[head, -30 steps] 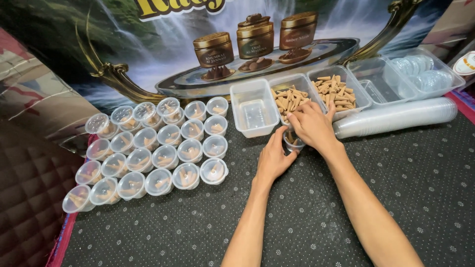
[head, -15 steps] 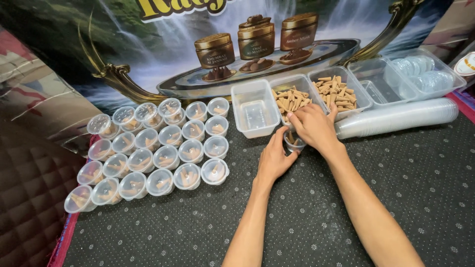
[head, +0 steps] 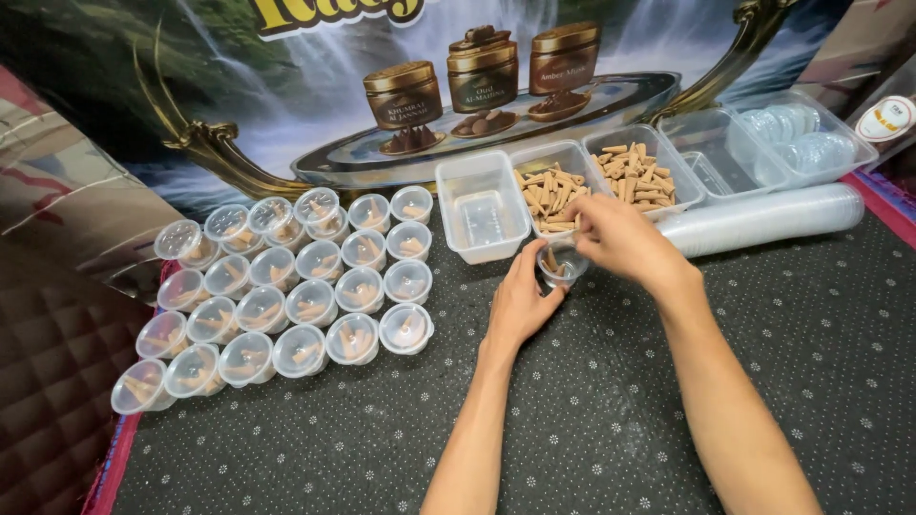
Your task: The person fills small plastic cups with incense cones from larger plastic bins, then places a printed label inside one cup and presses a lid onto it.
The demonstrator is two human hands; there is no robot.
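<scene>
Two hands at a small clear cup on the dotted dark tabletop.

The left hand [head: 520, 303] curls around the small clear cup [head: 561, 263], fingers closed on its side, holding it upright on the tabletop [head: 592, 420]. The right hand [head: 620, 238] hovers just above the cup's mouth, fingertips pinched together; whether they grip a brown cone cannot be told. A few cones lie inside the cup. Just beyond the hands stand clear rectangular tubs: an empty tub [head: 482, 205] beyond the left hand and two tubs of brown cones [head: 549, 186] beyond the right. Well to the left of the left hand sits a block of lidded cups [head: 286, 286] in rows. To the right of the right hand lies a long stack of lids [head: 773, 217].
</scene>
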